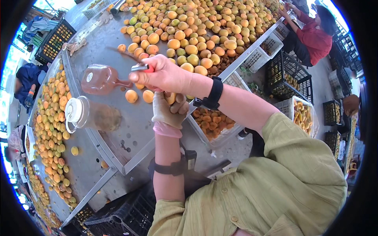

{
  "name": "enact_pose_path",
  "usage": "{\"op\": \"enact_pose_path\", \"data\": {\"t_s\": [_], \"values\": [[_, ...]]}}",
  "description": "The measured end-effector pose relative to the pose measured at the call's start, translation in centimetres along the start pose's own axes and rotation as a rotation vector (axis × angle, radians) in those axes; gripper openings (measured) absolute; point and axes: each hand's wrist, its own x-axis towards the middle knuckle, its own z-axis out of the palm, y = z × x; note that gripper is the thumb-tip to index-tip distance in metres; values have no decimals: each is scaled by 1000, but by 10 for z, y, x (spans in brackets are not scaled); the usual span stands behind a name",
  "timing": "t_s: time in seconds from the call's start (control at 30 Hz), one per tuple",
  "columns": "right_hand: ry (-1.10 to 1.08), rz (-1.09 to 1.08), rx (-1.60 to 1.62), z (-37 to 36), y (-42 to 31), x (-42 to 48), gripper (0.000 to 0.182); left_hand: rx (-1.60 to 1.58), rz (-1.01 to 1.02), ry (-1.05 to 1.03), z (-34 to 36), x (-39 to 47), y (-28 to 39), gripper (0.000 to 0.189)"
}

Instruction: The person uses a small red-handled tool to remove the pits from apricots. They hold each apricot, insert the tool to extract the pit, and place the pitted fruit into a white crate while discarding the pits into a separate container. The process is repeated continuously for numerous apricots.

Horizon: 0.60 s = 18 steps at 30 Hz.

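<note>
My bare right hand (165, 73) grips a knife (141, 68) with a red part on its handle; a thin, blurred blade points to the upper left. Just below it, my left hand (170, 109), in a beige knit glove with a pink cuff beneath, holds an apricot (170, 98), partly hidden by the fingers. Beyond both hands, a large heap of whole apricots (192, 50) covers the metal table (130, 121). Below and right of my left hand, a white crate (203, 138) holds opened apricot halves (213, 121). Several loose apricots lie near my hands.
A brownish plastic scoop (102, 79) and a clear jug with a white lid (94, 115) stand left of my hands. Raised metal edging (100, 147) divides the table; more apricots (53, 118) lie beyond. Black crates (291, 75) stand right. A co-worker in red (314, 38) sits at upper right.
</note>
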Motion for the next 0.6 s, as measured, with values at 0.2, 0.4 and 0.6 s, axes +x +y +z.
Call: {"op": "enact_pose_path", "data": {"t_s": [0.2, 0.4, 0.6], "values": [[547, -19, 366, -9, 7, 1, 41, -13, 230, 160, 26, 1, -5, 27], [800, -226, 497, -27, -13, -13, 50, -148, 350, -167, 14, 9, -13, 46], [849, -39, 438, -14, -13, -24, 41, -271, 517, 36, 22, 13, -14, 32]]}}
